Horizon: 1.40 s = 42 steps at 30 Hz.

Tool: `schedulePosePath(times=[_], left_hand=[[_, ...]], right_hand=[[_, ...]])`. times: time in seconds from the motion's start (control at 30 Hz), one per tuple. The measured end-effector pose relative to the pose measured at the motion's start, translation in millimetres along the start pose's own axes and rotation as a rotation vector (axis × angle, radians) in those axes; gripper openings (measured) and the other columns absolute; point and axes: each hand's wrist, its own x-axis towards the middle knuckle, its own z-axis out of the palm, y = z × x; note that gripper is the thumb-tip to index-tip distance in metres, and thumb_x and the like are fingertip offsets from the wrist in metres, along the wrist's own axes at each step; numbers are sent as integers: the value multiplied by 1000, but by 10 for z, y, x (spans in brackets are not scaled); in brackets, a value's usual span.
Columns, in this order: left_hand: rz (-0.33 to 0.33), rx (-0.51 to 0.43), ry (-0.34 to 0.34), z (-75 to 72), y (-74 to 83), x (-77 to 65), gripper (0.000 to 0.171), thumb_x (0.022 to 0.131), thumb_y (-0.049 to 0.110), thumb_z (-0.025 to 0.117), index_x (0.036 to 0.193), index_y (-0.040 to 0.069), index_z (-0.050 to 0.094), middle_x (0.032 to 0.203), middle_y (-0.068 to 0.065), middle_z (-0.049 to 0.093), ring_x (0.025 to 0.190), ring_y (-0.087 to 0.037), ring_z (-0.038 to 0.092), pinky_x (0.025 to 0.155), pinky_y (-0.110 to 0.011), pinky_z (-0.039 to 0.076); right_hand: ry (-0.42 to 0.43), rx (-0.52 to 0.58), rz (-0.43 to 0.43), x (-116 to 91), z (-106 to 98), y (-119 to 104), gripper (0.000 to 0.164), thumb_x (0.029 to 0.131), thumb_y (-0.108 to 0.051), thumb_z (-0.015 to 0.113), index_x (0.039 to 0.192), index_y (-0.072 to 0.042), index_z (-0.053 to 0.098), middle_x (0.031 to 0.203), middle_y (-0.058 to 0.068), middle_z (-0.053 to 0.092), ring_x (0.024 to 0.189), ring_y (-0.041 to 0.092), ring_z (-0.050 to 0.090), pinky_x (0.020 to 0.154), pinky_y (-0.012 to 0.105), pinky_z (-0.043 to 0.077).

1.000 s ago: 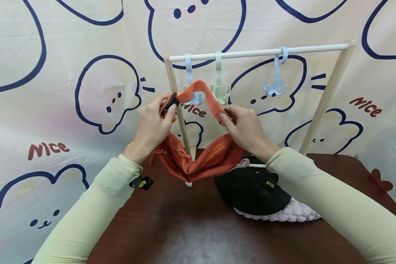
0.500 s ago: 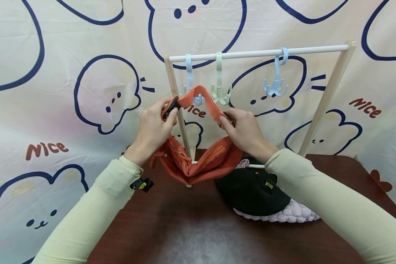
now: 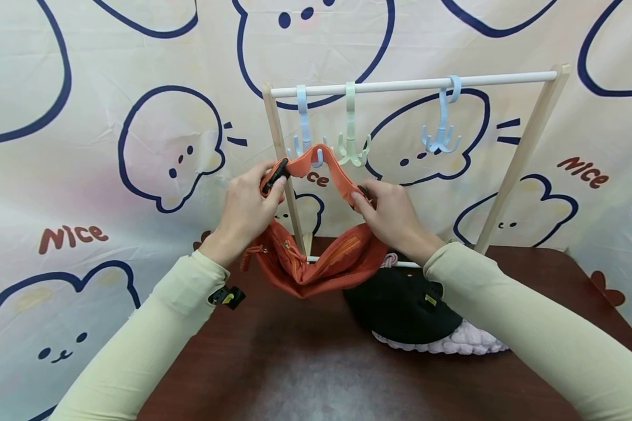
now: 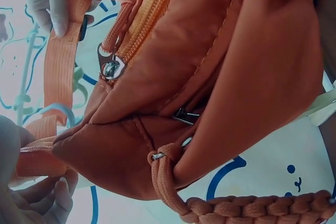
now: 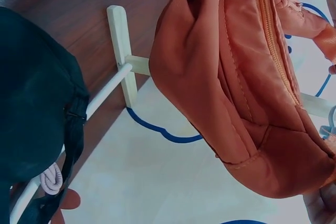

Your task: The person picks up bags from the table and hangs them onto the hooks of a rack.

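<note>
An orange waist bag (image 3: 342,269) hangs below both hands, its zipped pouch sagging in the middle. My left hand (image 3: 244,204) grips the strap by its black buckle (image 3: 275,177). My right hand (image 3: 397,213) pinches the other side of the strap (image 3: 339,174), thumb on top. Between the hands the strap arches up to the left blue hook (image 3: 303,117); one prong shows in front of the strap at the arch's top. In the left wrist view a braided orange pull (image 4: 262,205) dangles from the bag.
A rack with a white rail (image 3: 400,86) stands behind, carrying a green hook (image 3: 350,117) and another blue hook (image 3: 442,131). A black cap-like item (image 3: 400,310) lies on a pale bumpy item (image 3: 469,340) on the brown table (image 3: 316,374). A printed cloth covers the wall.
Both hands have lowered slightly with the waist bag. The strap's arch has dropped, and a prong of the left blue hook now shows in front of it.
</note>
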Motion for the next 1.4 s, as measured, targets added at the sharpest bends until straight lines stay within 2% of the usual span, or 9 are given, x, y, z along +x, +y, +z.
schedulePosePath(times=[0.13,0.33,0.63,0.9,1.4], left_hand=[[-1,8,-9,8,0,-14,35,103,27,56,131,6,63,84,-12,70,68,-26,59,62,-35,43],[1,7,-16,24,-4,-27,36,103,27,56,132,5,63,87,-12,70,70,-26,61,63,-36,45],[-4,18,-30,65,-11,-31,36,103,28,56,132,6,63,92,-13,70,77,-28,61,68,-40,48],[-21,0,-61,103,-34,-67,35,104,27,56,131,7,62,88,-10,71,71,-25,62,64,-36,45],[-21,17,-53,129,-54,-122,36,104,27,56,133,6,61,89,-13,70,74,-29,61,65,-40,46]], right_hand=[[-16,-4,9,-22,18,18,21,103,-19,60,110,-2,71,82,10,71,67,20,62,64,33,51],[-21,-6,3,-49,39,40,19,102,-18,60,105,-4,72,81,9,73,66,19,63,63,32,51],[-30,-6,-1,-69,42,75,17,102,-17,60,104,-4,71,81,9,71,65,19,60,61,32,49],[-47,-21,6,-94,74,93,17,102,-17,61,105,-5,71,82,8,72,67,18,62,63,32,50],[-40,11,-5,-140,147,70,16,101,-16,62,104,-5,72,82,8,73,67,17,64,64,32,52]])
